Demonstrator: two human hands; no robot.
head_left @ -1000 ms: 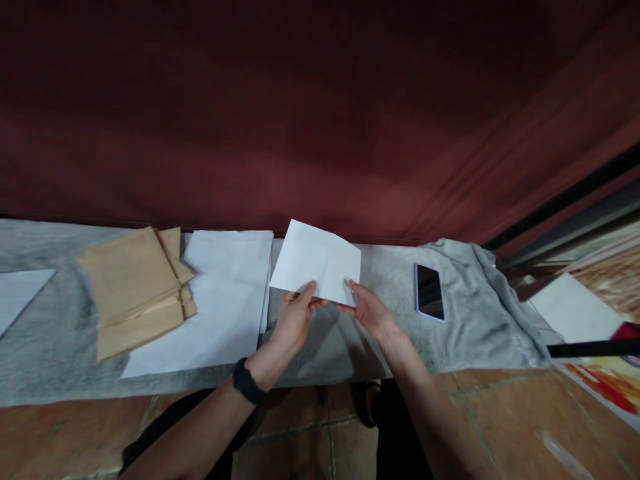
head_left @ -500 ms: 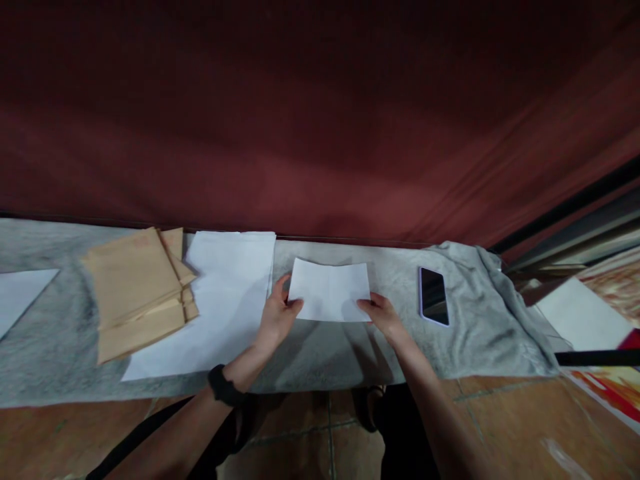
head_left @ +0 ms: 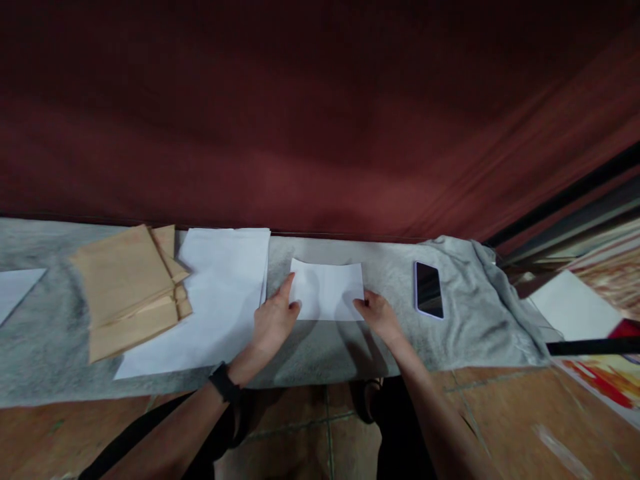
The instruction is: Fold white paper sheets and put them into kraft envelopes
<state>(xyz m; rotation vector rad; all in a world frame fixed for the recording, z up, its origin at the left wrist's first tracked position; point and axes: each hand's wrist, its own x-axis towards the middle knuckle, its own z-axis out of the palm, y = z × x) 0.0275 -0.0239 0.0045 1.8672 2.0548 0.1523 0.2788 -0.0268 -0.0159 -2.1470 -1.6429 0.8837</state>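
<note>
A small folded sheet of white paper (head_left: 327, 290) is held level between my two hands, above the grey cloth. My left hand (head_left: 274, 317) grips its left edge, thumb on top and index finger stretched along the side. At the lower right corner my right hand (head_left: 377, 312) pinches the paper, thumb above and fingers bent beneath. To the left of my left hand lies a stack of larger white sheets (head_left: 225, 293). Brown paper envelopes (head_left: 127, 280) overlap the left part of that stack.
A phone (head_left: 429, 290) in a pale purple case lies right of my right hand on the grey cloth (head_left: 480, 313). Another white sheet (head_left: 17, 287) sits at the far left. A dark red curtain (head_left: 280, 167) hangs behind. Printed boards (head_left: 607, 387) lean at the right.
My left index finger has straightened along the paper's left edge. Both hands still hold the paper. The whole view has shifted slightly.
</note>
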